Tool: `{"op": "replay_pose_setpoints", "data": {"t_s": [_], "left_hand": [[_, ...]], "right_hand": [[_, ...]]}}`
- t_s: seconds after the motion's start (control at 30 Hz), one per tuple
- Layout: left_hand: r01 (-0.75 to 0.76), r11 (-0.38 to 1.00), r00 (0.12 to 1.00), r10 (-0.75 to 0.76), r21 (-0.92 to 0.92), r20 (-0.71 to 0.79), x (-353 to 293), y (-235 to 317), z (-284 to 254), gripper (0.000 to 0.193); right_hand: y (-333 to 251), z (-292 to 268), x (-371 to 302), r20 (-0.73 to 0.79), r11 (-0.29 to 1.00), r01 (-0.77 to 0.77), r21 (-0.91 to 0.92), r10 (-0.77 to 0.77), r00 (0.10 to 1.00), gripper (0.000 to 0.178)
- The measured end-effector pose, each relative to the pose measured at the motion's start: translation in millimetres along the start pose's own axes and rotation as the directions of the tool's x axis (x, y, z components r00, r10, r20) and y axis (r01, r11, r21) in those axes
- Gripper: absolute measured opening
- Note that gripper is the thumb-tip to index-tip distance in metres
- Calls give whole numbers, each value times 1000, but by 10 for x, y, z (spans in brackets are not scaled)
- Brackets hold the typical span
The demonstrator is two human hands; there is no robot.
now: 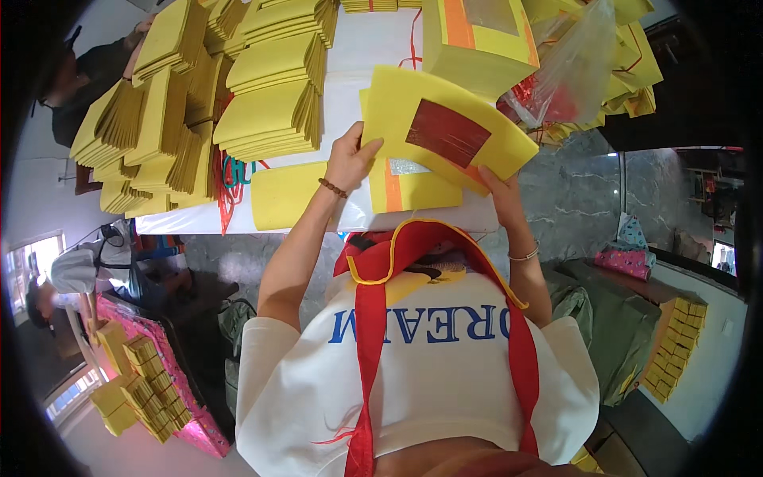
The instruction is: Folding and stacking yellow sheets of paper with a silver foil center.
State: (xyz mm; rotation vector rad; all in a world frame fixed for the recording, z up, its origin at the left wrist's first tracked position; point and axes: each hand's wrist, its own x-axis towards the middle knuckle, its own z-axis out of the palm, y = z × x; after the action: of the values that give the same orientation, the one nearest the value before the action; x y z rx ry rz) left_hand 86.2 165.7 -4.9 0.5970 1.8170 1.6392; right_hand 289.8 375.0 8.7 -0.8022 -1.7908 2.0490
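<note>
A stiff yellow paper sheet [389, 99] with a dark red rectangle is held up above the white table, tilted. At its left edge my left hand [354, 159] grips it, thumb on top. My right hand [499, 191] pinches its lower right edge. Below it lies yellow paper [433, 195] with an orange band and a silvery patch, partly covered. Another yellow sheet [288, 197] lies flat to the left of my left wrist. Just beyond the held sheet stands a thick stack of yellow paper [477, 75] with an orange stripe.
Folded yellow paper bundles [266, 119] crowd the table's left side. Green-handled scissors [236, 169] and red cords [230, 197] lie beside them. A clear plastic bag [584, 71] is at the far right. A person in dark clothing [95, 87] is at the far left.
</note>
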Motion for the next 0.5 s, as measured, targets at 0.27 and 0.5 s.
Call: {"op": "replay_pose_setpoints", "data": {"t_s": [0.27, 0.5], "left_hand": [[-96, 671, 982, 187, -736, 42, -254, 243, 32, 41], [75, 930, 997, -82, -361, -7, -319, 114, 433, 36]], "right_hand": [[42, 157, -76, 103, 889, -163, 428, 131, 986, 23], [-101, 758, -77, 226, 802, -275, 531, 179, 957, 34]]}}
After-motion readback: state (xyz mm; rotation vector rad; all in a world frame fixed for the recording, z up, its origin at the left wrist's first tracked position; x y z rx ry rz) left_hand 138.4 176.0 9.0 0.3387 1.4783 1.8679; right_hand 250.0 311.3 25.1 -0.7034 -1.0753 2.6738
